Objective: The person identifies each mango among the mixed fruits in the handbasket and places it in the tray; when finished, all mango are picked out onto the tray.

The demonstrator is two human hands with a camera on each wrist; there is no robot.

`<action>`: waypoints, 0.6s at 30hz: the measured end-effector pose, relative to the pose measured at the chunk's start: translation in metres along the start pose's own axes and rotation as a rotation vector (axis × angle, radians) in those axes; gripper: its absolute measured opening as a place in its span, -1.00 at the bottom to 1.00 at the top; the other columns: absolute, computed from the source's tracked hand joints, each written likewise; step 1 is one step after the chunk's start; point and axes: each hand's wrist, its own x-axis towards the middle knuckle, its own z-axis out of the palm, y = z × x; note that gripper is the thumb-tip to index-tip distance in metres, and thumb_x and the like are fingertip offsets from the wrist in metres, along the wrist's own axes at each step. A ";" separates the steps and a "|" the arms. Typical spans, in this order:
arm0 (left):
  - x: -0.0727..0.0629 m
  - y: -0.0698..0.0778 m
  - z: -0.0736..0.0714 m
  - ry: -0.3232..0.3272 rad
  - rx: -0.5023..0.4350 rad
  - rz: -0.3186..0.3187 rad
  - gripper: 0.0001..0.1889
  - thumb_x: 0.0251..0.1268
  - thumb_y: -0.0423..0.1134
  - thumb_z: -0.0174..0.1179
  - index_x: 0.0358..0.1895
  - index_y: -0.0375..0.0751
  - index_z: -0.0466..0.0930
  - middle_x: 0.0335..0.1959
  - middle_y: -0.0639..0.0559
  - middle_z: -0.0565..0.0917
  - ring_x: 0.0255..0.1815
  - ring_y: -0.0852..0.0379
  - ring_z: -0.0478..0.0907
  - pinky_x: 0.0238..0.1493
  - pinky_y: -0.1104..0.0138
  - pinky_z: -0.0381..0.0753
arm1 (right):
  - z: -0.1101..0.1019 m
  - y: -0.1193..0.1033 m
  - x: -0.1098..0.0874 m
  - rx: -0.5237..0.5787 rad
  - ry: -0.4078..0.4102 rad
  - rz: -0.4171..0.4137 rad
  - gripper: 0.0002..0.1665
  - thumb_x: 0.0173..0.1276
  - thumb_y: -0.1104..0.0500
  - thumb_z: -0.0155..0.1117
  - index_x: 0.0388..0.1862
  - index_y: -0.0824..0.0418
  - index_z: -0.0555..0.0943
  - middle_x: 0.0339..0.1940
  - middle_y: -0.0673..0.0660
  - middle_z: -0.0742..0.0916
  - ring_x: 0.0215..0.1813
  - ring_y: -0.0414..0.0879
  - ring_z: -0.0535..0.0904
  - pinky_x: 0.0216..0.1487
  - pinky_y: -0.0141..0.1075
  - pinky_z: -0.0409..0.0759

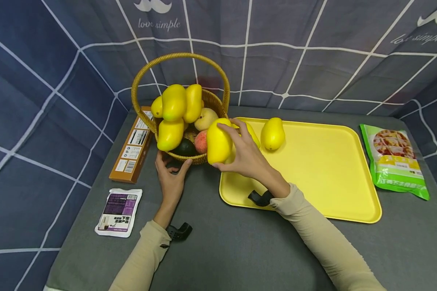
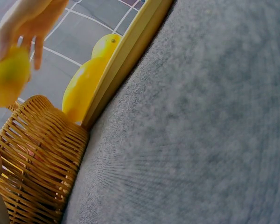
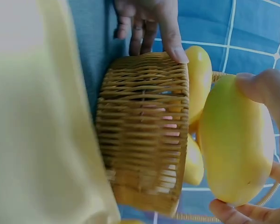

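My right hand (image 1: 247,155) grips a yellow mango (image 1: 218,141) at the right rim of a wicker basket (image 1: 189,159). In the right wrist view the mango (image 3: 235,142) has a greenish end, with thumb and fingertips at opposite ends. My left hand (image 1: 170,178) touches the basket's near left side, its thumb on the rim and its fingers fairly straight in the right wrist view. Inside the basket are several mangoes (image 1: 174,103), a pale round fruit (image 1: 206,119), a reddish peach (image 1: 201,142) and a dark green avocado (image 1: 185,148).
A yellow tray (image 1: 324,173) lies right of the basket, bearing a mango (image 1: 273,134) and another partly behind my right hand. A green food bag (image 1: 395,159) is at the far right. To the left lie a brown box (image 1: 132,151) and a white-and-purple pouch (image 1: 118,212).
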 end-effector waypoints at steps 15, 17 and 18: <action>-0.008 0.037 -0.002 -0.029 0.000 -0.036 -0.09 0.23 -0.32 0.35 0.53 -0.26 -0.05 0.35 -0.34 0.20 0.28 -0.18 0.28 -0.08 0.10 0.38 | -0.008 0.026 -0.065 -0.058 -0.068 0.035 0.16 -0.20 -0.18 0.65 0.42 0.01 0.33 0.35 0.27 0.32 0.22 0.17 0.44 0.17 0.02 0.52; -0.008 0.036 -0.001 -0.028 0.001 -0.035 -0.09 0.23 -0.33 0.35 0.53 -0.26 -0.05 0.36 -0.32 0.19 0.28 -0.17 0.29 -0.08 0.12 0.38 | -0.007 0.029 -0.068 -0.059 -0.073 0.040 0.17 -0.20 -0.18 0.65 0.43 0.00 0.33 0.34 0.26 0.33 0.19 0.18 0.45 0.16 0.02 0.52; -0.008 0.037 -0.001 -0.028 0.000 -0.033 -0.09 0.22 -0.33 0.35 0.53 -0.26 -0.05 0.36 -0.33 0.20 0.29 -0.18 0.29 -0.08 0.11 0.38 | -0.007 0.030 -0.069 -0.059 -0.075 0.039 0.16 -0.20 -0.18 0.65 0.42 0.00 0.34 0.33 0.26 0.33 0.17 0.17 0.46 0.15 0.02 0.52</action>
